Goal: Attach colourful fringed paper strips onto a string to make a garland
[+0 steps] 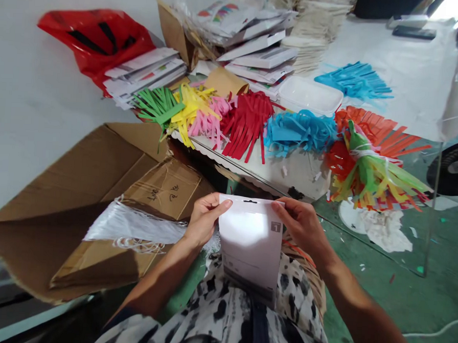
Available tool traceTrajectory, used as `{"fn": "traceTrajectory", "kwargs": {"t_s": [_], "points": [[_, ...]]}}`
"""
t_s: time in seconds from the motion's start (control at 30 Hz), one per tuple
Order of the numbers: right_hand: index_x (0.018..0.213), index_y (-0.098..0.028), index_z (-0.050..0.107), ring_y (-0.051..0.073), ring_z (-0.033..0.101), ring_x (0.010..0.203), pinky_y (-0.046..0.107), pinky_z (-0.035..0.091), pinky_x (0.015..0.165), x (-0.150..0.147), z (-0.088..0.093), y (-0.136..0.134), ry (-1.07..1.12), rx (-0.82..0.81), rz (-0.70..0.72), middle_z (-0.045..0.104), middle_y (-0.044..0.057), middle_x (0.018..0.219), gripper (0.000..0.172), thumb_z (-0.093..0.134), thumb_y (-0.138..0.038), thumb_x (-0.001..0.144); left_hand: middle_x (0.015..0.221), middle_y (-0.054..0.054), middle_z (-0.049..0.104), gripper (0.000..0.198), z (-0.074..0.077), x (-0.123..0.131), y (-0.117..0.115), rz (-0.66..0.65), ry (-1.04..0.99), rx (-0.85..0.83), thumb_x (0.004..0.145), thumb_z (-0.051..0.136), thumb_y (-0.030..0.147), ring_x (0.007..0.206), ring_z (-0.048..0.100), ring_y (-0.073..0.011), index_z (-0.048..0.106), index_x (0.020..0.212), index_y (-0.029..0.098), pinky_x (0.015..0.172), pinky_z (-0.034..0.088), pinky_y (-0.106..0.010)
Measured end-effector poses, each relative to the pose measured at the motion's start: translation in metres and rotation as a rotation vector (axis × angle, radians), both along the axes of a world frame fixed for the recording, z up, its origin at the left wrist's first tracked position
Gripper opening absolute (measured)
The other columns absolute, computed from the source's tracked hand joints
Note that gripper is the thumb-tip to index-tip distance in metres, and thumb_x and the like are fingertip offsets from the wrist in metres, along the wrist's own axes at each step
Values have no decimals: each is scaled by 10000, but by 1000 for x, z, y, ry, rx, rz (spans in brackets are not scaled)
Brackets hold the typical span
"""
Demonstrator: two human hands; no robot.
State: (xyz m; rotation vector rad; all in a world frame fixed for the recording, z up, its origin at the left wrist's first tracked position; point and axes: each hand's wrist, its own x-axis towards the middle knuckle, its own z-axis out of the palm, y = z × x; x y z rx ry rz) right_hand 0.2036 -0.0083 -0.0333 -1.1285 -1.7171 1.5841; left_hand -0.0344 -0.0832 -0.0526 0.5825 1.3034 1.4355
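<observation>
A flat white package (250, 244) with a hang slot in its top edge is held upright over my lap. My left hand (205, 219) pinches its upper left corner, thumb on the near face. At the upper right corner my right hand (299, 224) grips it the same way. Light glares off the middle of the package, and a small grey square with a number 1 shows near its right side. Beyond it, on the table, lie fringed paper bundles in green (159, 106), yellow (191, 110), pink (212, 119), dark red (249, 121) and blue (302, 132).
An open cardboard box (86, 184) stands at left, with white strings (134, 225) across it. Stacked flat packages (258, 55) and a white plastic tub (311, 96) sit farther back. A multicoloured tassel bundle (375, 164) lies at right, near a black fan (457, 165).
</observation>
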Motion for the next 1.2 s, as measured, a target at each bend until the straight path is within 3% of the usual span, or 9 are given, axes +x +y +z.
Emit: {"fn": "traceTrajectory", "kwargs": {"t_s": [0.13,0.23,0.43,0.6,0.83,1.0,1.1,1.2], "points": [[926,-161,745,101,402,592,246,268,503,3,-1,-2,-41,90,-22,518,-17,663,453,594,-580,1008,729,-13,726,360,8,-1,-2,-50,9,-5,722,941,457,602,584,-88,791,822,146,574,444,-182],[949,-167,757,101,417,602,240,281,507,4,-3,-3,-55,132,-2,541,-13,680,442,580,-567,1021,685,0,698,359,12,0,-4,6,61,10,739,925,482,578,539,-76,794,779,150,558,412,-178],[1012,-176,781,107,458,551,230,314,476,8,-6,-4,23,-1,-14,565,-13,650,464,619,-610,987,694,-9,717,324,10,5,-10,55,158,46,774,904,468,594,555,-91,811,780,158,584,439,-200],[1000,-186,797,125,545,598,221,382,501,9,5,1,105,-137,36,666,12,725,445,728,-616,908,765,-16,744,280,13,8,-16,83,249,86,821,873,446,652,589,-104,824,849,171,612,449,-202],[872,-174,810,107,484,562,225,324,478,6,6,2,-9,-9,-14,622,0,654,423,728,-587,916,768,-17,739,243,15,11,-21,70,274,86,845,859,419,675,592,-107,829,875,180,631,451,-202],[911,-167,823,122,545,610,226,379,523,6,11,1,-72,171,-15,684,20,703,401,698,-545,956,915,-47,796,295,38,0,-12,-134,177,24,828,862,447,754,666,-136,840,1001,209,676,494,-212],[912,-181,831,116,560,594,222,415,552,4,22,-2,-105,320,-2,704,16,695,357,683,-499,982,1038,-73,814,331,56,-4,-1,-250,264,49,792,889,451,892,720,-189,853,1026,220,757,535,-243],[929,-203,839,119,581,583,228,452,578,2,29,-7,-134,423,2,736,20,716,334,660,-476,1003,964,-87,817,250,65,-2,7,-341,367,53,778,906,395,875,734,-216,869,935,205,773,551,-283]]}}
